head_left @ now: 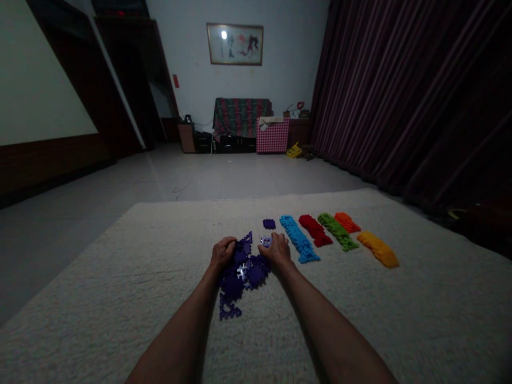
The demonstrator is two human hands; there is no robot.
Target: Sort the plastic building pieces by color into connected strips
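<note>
A loose heap of purple interlocking plastic pieces [242, 274] lies on a cream rug [120, 298] between my forearms. My left hand [222, 252] is curled closed on purple pieces at the heap's upper left. My right hand [277, 248] is closed around a small pale purple piece [265, 241] at the heap's upper right. A small purple stack [269, 224] sits just beyond my right hand.
Right of the hands lie rows of sorted pieces: blue [298, 238], red [315, 230], green [337, 231], dark orange [347, 222] and yellow-orange [377, 248]. Grey floor lies beyond the rug. Dark curtains hang at right; furniture stands against the far wall.
</note>
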